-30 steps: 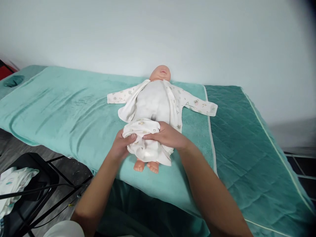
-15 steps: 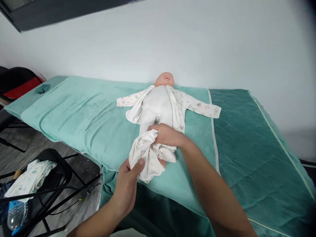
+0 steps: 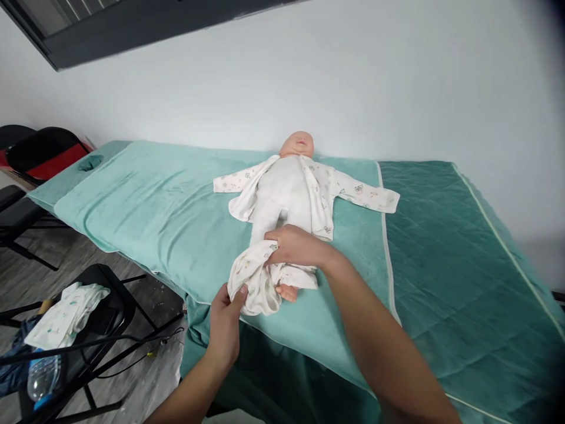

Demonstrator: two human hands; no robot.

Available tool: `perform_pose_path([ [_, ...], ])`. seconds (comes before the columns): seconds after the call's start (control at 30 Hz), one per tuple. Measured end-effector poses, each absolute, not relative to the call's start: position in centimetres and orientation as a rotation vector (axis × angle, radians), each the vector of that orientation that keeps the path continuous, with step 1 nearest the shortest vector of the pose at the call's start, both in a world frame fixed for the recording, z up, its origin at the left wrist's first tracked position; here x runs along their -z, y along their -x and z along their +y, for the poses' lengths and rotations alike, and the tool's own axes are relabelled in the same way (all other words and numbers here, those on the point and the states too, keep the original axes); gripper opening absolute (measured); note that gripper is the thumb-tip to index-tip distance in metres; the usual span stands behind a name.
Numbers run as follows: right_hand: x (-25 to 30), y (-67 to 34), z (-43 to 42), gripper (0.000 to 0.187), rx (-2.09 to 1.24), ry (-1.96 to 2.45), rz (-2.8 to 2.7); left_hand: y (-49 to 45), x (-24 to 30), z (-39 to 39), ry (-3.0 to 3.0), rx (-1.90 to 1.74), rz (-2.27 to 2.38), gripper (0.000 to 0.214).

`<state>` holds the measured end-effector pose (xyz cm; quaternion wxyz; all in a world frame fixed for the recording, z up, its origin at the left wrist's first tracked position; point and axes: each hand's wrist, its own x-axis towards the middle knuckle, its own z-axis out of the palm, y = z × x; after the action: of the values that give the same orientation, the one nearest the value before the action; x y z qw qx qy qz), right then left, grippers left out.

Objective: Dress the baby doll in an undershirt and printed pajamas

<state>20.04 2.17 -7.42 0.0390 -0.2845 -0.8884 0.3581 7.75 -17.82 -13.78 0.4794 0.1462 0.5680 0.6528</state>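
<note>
Left hand [image 3: 226, 321]: pinched printed trousers [image 3: 251, 274].
Right hand [image 3: 295, 244]: gripped their far edge.
Baby doll [image 3: 282, 182]: thigh [image 3: 263, 221] lay newly uncovered.

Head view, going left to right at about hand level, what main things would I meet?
Patterned cloth on a black chair, left hand gripping white printed baby pants, right hand gripping the same pants, dark green quilted cover.

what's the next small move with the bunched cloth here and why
Probably straighten the printed cloth, the left hand easing its lower end open while the right hand steadies the upper part: both hands hold it, and its bunched folds seem to hide one foot of the doll, while the other foot shows.
</note>
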Motion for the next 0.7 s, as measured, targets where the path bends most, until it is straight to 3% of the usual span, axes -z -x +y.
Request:
perform_pose_path([
  [0.37, 7.9, -20.0, 1.9, 0.032, -0.949, 0.937, -2.77, -6.2, 11.1, -16.6, -0.362, -1.394, 1.295, 0.046],
  [0.57, 8.1, -20.5, 2.4, 0.029, -1.278, 0.812, -2.538, -5.2, 13.4, -15.0, -0.541, -1.521, 1.309, 0.046],
  [0.7, 7.6, -20.6, 2.4, 0.037, -1.433, 0.809, -2.443, -3.5, 14.6, -12.9, -0.805, -1.562, 1.444, 0.034],
])
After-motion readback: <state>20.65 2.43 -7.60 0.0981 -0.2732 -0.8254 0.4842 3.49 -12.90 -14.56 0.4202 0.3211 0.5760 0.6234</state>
